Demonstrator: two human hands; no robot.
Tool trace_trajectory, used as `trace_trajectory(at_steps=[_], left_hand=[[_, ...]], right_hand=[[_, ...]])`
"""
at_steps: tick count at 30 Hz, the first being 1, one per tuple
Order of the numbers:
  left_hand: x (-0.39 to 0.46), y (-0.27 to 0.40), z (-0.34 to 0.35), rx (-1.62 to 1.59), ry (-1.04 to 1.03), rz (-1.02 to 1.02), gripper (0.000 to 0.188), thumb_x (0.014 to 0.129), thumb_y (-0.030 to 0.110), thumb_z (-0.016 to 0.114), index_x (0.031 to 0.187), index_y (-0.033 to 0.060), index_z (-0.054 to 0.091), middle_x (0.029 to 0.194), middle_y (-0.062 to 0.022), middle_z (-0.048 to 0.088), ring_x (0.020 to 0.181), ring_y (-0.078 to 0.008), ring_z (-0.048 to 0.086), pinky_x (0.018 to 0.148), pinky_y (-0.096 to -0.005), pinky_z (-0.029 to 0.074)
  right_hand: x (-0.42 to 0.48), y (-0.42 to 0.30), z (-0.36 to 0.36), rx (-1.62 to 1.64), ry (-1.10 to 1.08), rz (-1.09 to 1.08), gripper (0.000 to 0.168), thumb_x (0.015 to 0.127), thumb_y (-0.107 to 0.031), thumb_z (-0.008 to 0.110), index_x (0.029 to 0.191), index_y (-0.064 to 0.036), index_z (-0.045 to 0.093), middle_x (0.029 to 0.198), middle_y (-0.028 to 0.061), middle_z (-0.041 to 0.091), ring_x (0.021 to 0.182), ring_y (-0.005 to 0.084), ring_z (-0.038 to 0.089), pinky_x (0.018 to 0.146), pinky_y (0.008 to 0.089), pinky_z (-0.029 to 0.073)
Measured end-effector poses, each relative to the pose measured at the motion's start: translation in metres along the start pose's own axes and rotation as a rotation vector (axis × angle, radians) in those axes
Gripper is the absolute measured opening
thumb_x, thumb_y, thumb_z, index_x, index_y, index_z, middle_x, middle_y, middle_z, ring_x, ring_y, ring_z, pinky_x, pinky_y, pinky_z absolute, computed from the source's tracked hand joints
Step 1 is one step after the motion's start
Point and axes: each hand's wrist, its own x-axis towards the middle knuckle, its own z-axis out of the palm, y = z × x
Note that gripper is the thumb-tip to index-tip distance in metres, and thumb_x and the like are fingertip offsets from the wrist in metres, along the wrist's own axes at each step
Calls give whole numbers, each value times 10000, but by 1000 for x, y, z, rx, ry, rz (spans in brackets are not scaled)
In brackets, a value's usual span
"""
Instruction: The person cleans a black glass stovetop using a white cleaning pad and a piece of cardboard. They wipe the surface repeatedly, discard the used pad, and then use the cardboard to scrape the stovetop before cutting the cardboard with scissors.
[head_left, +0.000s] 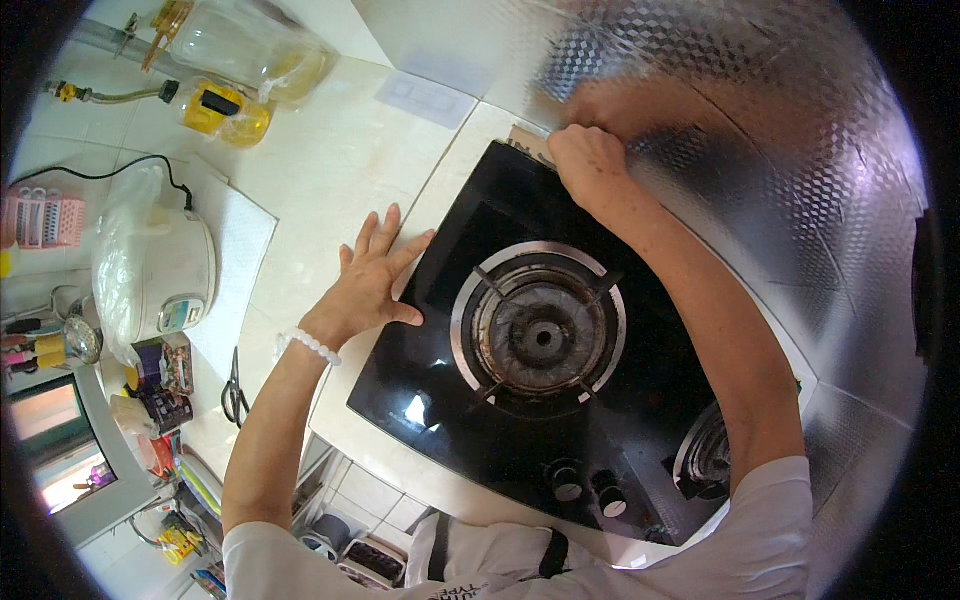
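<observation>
A black glass gas cooktop lies in the counter, with a round burner near its middle and two knobs on the side by the body. My left hand rests with spread fingers on the cooktop's left edge and the pale counter; a white bead bracelet circles the wrist. Across the cooktop reaches my right arm. My right hand, fingers curled, is at the far edge, beside a piece of brown cardboard at the foot of the foil-covered wall. Its fingertips are hidden, so any hold cannot be told.
Patterned foil covers the wall on the right. At the left stand a plastic-covered rice cooker, black-handled scissors, a bottle of yellow liquid and a large clear container. A second burner is partly under my right arm.
</observation>
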Motion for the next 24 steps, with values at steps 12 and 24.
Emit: trace_trajectory(at_steps=[12,24], left_hand=[[-2,3,-11,-8,-36,36,860,699,264,750,1415,235,275,1503,-168,-14,1362,-427,-2,1029,-644,125],[122,13,-39,-521,388,272,263,844,22,512,1098,-15,569,1035,-205,596,905,-304,596,831,-346,471]], right_hand=[[1,3,5,-26,-18,63,168,778,-46,539,879,-23,672,910,186,650,872,332,645,712,426,534],[-2,1,3,0,-2,64,156,785,-60,525,829,-26,671,873,173,653,838,328,648,690,414,537]])
